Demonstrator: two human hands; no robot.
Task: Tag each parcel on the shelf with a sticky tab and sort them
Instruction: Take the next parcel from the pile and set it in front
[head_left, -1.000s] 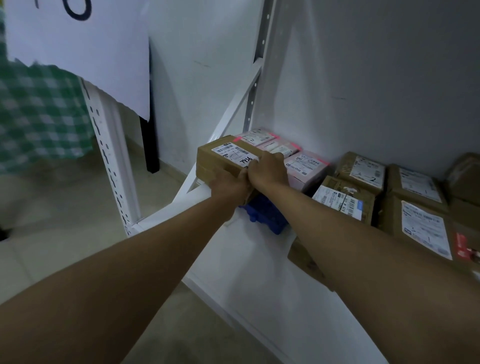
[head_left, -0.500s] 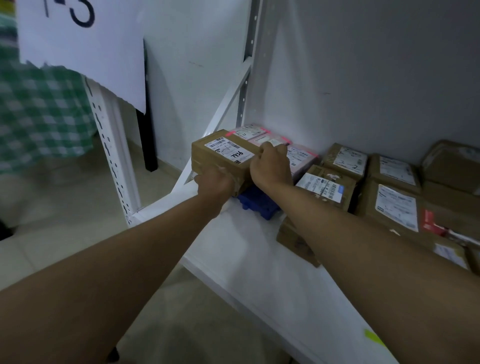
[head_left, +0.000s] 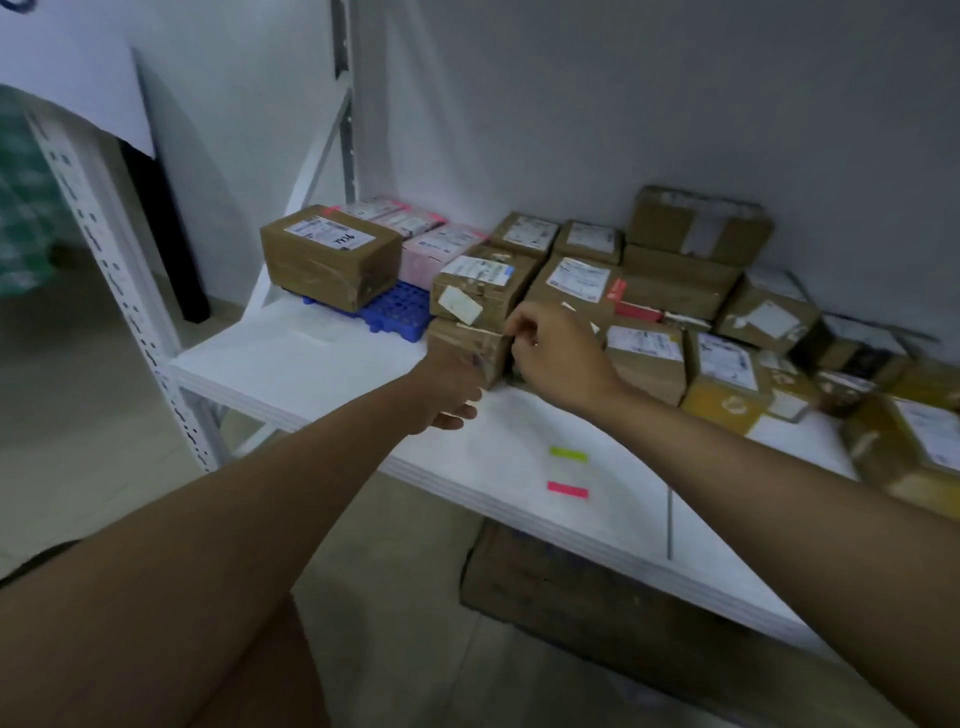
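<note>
A small cardboard parcel (head_left: 470, 345) (at twelve o'clock) is gripped by the left hand (head_left: 447, 387) and pinched by the right hand (head_left: 556, 348).

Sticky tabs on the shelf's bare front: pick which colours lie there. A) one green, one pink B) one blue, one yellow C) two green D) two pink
A: a green tab lies just behind a pink tab on the white shelf, both loose and apart from the parcels.

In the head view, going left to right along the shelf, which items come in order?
Brown parcel with handwritten label → blue tray under it → left hand → right hand → yellow parcel → shelf runs beneath all.
</note>
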